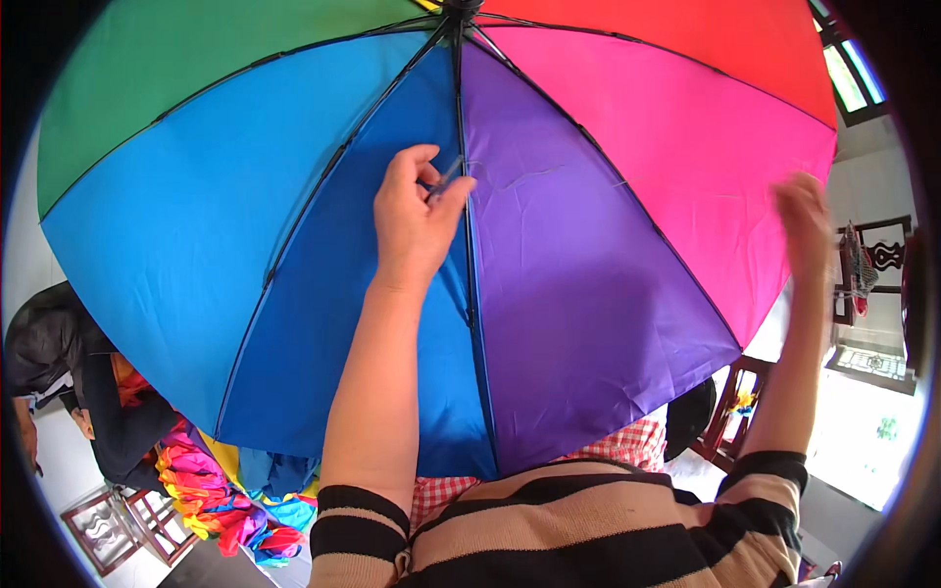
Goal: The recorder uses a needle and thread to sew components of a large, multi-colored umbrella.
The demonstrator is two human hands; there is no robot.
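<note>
The inside of a large open umbrella (588, 225) fills most of the head view, its panels green, light blue, dark blue, purple, pink and red. My left hand (417, 220) is at the black rib (473, 294) between the dark blue and purple panels, fingers curled in, thumb at the rib. A thin, pale, bluish thing shows between those fingers; I cannot make out what it is. A fine thread (524, 179) runs loosely from there across the purple panel. My right hand (806, 220) is raised before the pink panel, blurred but closed; what it holds is hidden.
A pile of rainbow-coloured fabric (211, 490) lies at the lower left, next to a person in dark clothes (74, 363). Wooden chairs (132, 529) stand at lower left and right. The umbrella's dark hub (461, 8) is at the top. Red checked cloth (637, 443) shows below the umbrella's edge.
</note>
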